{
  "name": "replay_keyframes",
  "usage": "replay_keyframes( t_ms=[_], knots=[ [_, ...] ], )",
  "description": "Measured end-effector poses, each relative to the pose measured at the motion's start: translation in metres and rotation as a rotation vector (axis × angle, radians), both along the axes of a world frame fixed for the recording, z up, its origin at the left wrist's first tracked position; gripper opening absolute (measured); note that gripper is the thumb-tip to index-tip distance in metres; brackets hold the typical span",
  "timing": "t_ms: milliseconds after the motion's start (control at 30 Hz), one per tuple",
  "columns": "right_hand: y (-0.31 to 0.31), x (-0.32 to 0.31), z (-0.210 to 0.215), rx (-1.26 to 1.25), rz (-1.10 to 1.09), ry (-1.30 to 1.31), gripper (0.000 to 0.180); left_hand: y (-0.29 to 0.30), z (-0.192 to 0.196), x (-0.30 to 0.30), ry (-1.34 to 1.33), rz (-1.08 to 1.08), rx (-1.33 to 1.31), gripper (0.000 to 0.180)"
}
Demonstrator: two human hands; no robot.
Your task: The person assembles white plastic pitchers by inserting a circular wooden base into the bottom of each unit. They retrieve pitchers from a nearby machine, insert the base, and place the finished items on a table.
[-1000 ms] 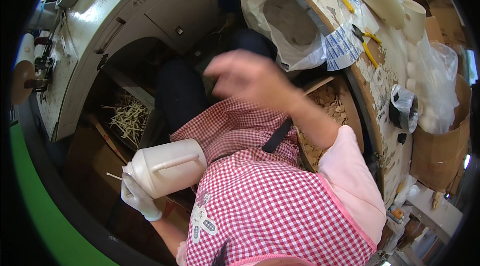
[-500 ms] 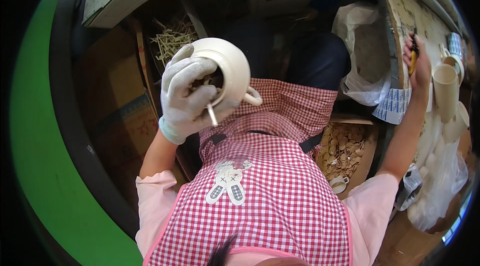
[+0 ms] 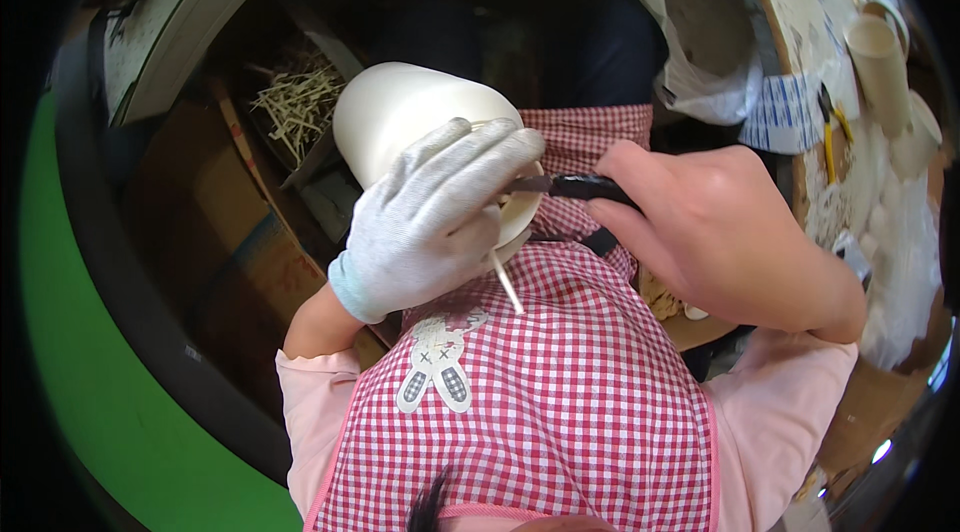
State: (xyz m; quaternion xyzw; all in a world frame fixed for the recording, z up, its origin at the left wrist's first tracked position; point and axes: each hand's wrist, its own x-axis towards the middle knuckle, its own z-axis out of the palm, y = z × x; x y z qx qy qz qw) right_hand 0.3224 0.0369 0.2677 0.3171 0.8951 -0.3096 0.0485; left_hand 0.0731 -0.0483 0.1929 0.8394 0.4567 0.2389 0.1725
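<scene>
A cream-white jug (image 3: 400,112) lies tilted above my lap, its rim turned toward the right. My left hand (image 3: 430,217), in a pale grey-white glove, is wrapped round the jug near its mouth. Below the glove a thin white stick (image 3: 508,284) pokes out; where its upper end sits is hidden. My bare right hand (image 3: 700,222) grips a black-handled knife (image 3: 590,188), its dark blade reaching the jug's rim beside my gloved fingers. The jug's handle does not show.
On the workbench (image 3: 800,22) at the right lie pliers with yellow handles (image 3: 830,147), near cream cylindrical vessels (image 3: 876,57). A clear plastic bag (image 3: 715,92) hangs beside it. Cut strips (image 3: 298,107) fill a box at the left; round tan pieces (image 3: 658,300) show partly below my right hand.
My right hand has come from the workbench to the jug, now with the knife. The jug has turned, its mouth swinging to the right and its handle going out of sight.
</scene>
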Motion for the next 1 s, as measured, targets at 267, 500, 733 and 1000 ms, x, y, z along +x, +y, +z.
replay_keyframes(
  t_ms=[267,500,733,1000],
  knots=[
    [-0.031,0.019,-0.037,-0.129,0.025,-0.243,0.023,-0.015,-0.034,0.036,0.013,-0.014,0.125,0.052],
    [-0.029,-0.005,-0.083,-0.776,-0.065,-0.168,0.039,-0.034,-0.049,0.048,0.058,-0.009,0.036,0.06],
    [0.047,0.086,-0.052,0.21,-0.3,0.276,0.034,-0.01,-0.006,-0.072,-0.331,0.577,0.346,0.022],
    [0.181,0.279,-0.111,0.964,-0.694,-0.575,0.026,-0.024,0.006,-0.196,-0.225,0.879,0.656,0.062]
  ],
)
